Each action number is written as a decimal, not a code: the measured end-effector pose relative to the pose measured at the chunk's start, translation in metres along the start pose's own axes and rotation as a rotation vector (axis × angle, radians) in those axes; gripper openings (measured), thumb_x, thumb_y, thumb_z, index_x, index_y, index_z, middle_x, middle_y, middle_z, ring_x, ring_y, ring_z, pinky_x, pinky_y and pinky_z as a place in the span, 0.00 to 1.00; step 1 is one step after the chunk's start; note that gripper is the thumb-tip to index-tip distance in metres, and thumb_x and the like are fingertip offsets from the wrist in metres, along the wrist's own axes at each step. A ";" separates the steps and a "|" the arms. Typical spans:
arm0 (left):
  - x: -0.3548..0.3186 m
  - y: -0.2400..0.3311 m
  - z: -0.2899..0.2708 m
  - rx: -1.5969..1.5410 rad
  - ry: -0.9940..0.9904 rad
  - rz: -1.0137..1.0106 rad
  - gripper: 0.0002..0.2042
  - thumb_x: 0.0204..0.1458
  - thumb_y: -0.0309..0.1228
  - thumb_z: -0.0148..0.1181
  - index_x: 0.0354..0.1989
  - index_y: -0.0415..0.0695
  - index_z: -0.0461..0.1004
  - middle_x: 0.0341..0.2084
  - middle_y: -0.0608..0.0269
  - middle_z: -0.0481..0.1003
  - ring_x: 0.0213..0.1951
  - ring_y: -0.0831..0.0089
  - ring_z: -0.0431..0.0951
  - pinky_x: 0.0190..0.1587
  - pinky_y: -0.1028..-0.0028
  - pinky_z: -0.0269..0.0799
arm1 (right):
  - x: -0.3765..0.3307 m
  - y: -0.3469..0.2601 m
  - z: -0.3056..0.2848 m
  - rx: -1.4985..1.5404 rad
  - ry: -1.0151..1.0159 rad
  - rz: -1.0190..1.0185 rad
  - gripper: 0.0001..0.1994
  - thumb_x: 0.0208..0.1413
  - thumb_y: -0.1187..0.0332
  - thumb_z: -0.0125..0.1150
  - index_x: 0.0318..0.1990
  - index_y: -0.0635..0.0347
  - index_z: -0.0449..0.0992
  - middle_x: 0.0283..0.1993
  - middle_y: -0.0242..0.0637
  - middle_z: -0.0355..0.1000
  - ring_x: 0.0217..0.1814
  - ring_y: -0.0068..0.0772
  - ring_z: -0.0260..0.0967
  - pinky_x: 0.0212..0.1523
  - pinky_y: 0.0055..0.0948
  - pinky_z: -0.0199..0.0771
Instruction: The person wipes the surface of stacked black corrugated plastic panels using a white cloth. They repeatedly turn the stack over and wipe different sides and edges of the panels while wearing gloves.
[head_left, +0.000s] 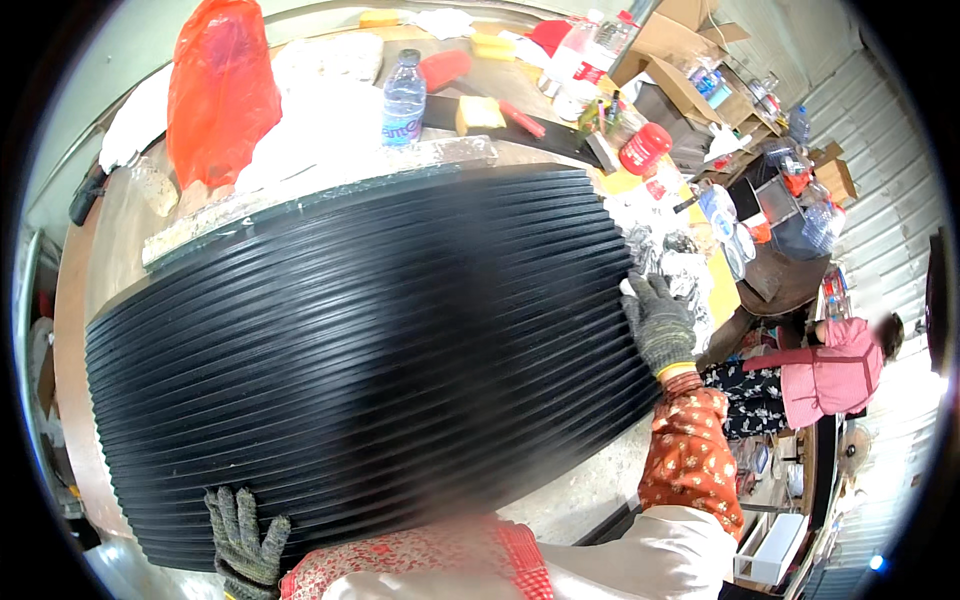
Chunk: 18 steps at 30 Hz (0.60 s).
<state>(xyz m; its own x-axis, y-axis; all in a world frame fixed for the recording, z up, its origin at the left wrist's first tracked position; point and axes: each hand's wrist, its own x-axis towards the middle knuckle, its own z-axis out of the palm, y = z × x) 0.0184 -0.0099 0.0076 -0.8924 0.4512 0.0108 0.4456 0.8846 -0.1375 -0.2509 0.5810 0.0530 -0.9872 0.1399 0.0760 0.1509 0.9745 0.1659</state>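
Left hand [245, 542] (seven o'clock, spread) and right hand [661, 325] (three, grip unclear) are apparently steadying black sheet [300, 350]; next: likely even pressure.

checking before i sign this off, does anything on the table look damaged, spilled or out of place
Nothing looks plainly damaged or spilled. The crumpled pale wrapping heaped beside the right hand looks untidy, close to the edge of the ribbed black panel. A blur over the panel's middle hides fine detail there.

Pale ribbed wall [885, 140], small bright light [876, 562] lower right
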 end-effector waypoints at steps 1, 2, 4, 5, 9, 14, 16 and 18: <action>-0.004 0.001 0.003 0.029 -0.019 -0.011 0.31 0.61 0.51 0.48 0.72 0.64 0.53 0.73 0.42 0.50 0.72 0.36 0.51 0.68 0.31 0.48 | 0.004 0.000 0.003 -0.021 -0.020 0.006 0.22 0.66 0.51 0.50 0.65 0.40 0.69 0.65 0.42 0.67 0.57 0.58 0.72 0.56 0.57 0.69; -0.007 0.000 0.004 0.056 -0.042 -0.009 0.30 0.61 0.51 0.48 0.72 0.65 0.53 0.73 0.42 0.50 0.72 0.36 0.51 0.68 0.31 0.48 | 0.001 -0.004 0.007 -0.090 0.036 -0.029 0.23 0.66 0.51 0.49 0.65 0.44 0.69 0.64 0.45 0.67 0.54 0.56 0.74 0.51 0.55 0.73; -0.006 0.001 0.000 0.022 -0.036 -0.015 0.30 0.61 0.51 0.48 0.72 0.65 0.53 0.73 0.42 0.50 0.71 0.35 0.52 0.67 0.30 0.49 | -0.010 -0.036 -0.011 -0.032 -0.057 0.021 0.23 0.68 0.51 0.47 0.65 0.46 0.69 0.66 0.44 0.66 0.57 0.56 0.71 0.56 0.53 0.70; -0.003 0.002 0.001 -0.003 -0.017 -0.012 0.30 0.61 0.50 0.47 0.72 0.65 0.53 0.72 0.42 0.50 0.71 0.35 0.52 0.67 0.30 0.49 | -0.016 -0.050 -0.021 -0.016 -0.093 0.057 0.23 0.68 0.51 0.47 0.65 0.48 0.69 0.67 0.43 0.66 0.58 0.56 0.70 0.59 0.52 0.68; 0.000 0.004 0.010 0.028 0.019 0.001 0.29 0.61 0.50 0.47 0.71 0.64 0.53 0.72 0.40 0.50 0.71 0.34 0.52 0.67 0.30 0.49 | -0.078 -0.136 -0.023 -0.110 0.187 -0.529 0.21 0.65 0.52 0.49 0.64 0.41 0.71 0.63 0.30 0.68 0.68 0.36 0.59 0.61 0.44 0.56; -0.001 0.000 0.012 0.037 0.007 0.020 0.30 0.62 0.50 0.46 0.72 0.63 0.52 0.72 0.39 0.50 0.71 0.34 0.53 0.67 0.29 0.49 | -0.100 -0.193 -0.039 0.282 -0.057 -0.766 0.17 0.61 0.52 0.54 0.53 0.45 0.75 0.56 0.29 0.68 0.65 0.38 0.61 0.54 0.38 0.67; -0.003 -0.004 0.017 0.048 0.043 0.033 0.30 0.61 0.51 0.46 0.73 0.63 0.51 0.72 0.40 0.50 0.71 0.34 0.53 0.67 0.29 0.49 | -0.082 -0.163 -0.040 0.093 -0.066 -0.691 0.18 0.63 0.53 0.53 0.56 0.45 0.73 0.59 0.32 0.67 0.68 0.41 0.59 0.56 0.40 0.68; -0.009 0.000 0.011 0.017 0.009 -0.002 0.31 0.61 0.51 0.46 0.73 0.64 0.51 0.72 0.40 0.50 0.71 0.34 0.53 0.67 0.29 0.48 | -0.056 -0.104 -0.038 -0.106 -0.085 -0.635 0.19 0.64 0.53 0.52 0.60 0.46 0.71 0.62 0.35 0.67 0.71 0.45 0.57 0.58 0.42 0.69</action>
<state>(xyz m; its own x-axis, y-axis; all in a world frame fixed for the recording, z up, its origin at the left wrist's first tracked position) 0.0258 -0.0153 -0.0038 -0.8925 0.4507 0.0200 0.4426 0.8834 -0.1540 -0.2100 0.4648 0.0689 -0.8859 -0.4401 -0.1464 -0.4636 0.8503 0.2493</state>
